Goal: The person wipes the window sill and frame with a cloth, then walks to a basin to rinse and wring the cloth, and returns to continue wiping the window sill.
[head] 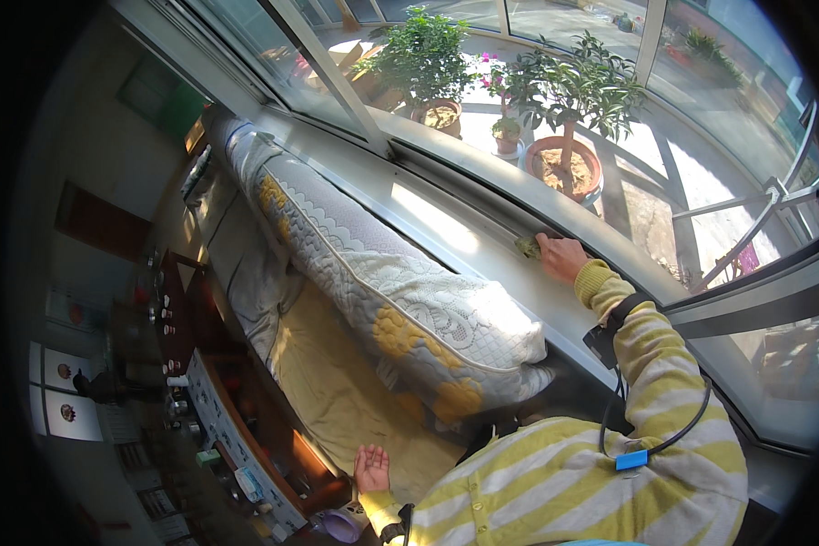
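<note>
My right hand (563,258) is shut on a small greenish cleaning pad or cloth (528,247), much of it hidden by the fingers. It presses the pad down at the sliding track (478,207) of the window, along the white sill (409,198). Sunlight falls on part of the sill. My left hand (372,469) hangs low beside the yellow sheet (341,382), palm turned up, fingers loosely extended and nothing in them. Between the hands and along the sill lies a long rolled quilted bedcover (382,300) with yellow flowers and white lace cloth on top.
A sliding glass pane (321,68) stands at the upper left. Beyond the opening are potted plants, the nearest in a terracotta pot (564,167). A wooden cabinet (266,423) with a patterned cover and small items stands at lower left, near a purple basin (341,525). A cable (689,426) loops along my right arm.
</note>
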The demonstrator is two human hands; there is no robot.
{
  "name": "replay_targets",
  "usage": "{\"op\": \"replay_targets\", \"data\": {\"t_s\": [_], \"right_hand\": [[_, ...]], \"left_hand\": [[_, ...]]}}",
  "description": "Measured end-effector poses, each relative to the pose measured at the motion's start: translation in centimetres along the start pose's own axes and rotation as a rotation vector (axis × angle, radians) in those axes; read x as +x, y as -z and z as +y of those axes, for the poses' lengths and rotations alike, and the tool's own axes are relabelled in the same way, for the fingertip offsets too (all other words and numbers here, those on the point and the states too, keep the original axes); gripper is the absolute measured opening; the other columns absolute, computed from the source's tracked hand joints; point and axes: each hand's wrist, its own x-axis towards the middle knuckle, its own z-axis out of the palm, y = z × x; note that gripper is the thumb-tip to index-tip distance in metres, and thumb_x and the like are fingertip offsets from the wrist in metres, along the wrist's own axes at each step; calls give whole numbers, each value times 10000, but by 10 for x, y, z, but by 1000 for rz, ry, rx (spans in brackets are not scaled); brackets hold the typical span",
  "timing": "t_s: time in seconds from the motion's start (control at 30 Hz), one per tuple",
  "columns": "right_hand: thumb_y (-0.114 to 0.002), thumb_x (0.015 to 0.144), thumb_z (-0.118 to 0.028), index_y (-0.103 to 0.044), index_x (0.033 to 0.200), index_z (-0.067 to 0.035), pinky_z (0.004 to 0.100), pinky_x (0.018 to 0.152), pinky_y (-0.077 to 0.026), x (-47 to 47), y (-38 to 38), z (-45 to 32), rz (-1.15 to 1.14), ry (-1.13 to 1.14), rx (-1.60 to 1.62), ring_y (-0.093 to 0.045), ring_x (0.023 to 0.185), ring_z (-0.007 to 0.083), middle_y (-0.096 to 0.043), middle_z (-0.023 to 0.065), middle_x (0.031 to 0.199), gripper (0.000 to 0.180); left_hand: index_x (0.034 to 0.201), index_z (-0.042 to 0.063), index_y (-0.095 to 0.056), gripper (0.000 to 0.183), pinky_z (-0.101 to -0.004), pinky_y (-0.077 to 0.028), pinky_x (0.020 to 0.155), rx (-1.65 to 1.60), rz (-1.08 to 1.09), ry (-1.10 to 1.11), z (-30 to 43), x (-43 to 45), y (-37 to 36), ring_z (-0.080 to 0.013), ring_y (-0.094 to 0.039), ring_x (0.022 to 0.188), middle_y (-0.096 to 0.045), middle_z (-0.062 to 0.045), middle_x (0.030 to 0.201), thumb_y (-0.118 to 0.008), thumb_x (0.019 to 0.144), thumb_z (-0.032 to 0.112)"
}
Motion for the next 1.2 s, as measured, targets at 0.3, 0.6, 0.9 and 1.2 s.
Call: {"op": "replay_targets", "data": {"t_s": [0.3,0.6,0.9,1.2], "right_hand": [[-492,766,-124,-462,833,-39,439,544,-469,-62,-3,14,86,-120,-23,-602,627,343,-594,166,710,112],[-562,774,-171,-525,952,-78,443,679,-473,-69,13,7,53,-208,89,-607,793,329,-620,134,856,204],[-467,783,-128,-502,855,-63,468,617,-480,-120,15,24,-73,-277,-117,-615,709,350,-621,140,795,103],[-432,790,-91,-488,826,-54,488,643,-476,-159,18,32,-150,-395,-205,-613,739,374,-622,162,826,76]], "left_hand": [[1069,117,-552,233,-389,-457,826,16,-7,20,-5,0,1,-222,-560,896,-602,-52,980,-573,846,182],[1099,113,-554,255,-386,-463,827,4,54,12,-1,-9,14,-215,-569,896,-613,-51,977,-562,851,173],[1114,102,-547,264,-375,-447,860,13,28,48,-20,-7,12,-211,-563,911,-608,-55,996,-551,866,192],[1120,99,-539,274,-370,-450,852,1,-26,66,-27,-8,22,-210,-559,919,-601,-55,999,-559,864,195]]}}
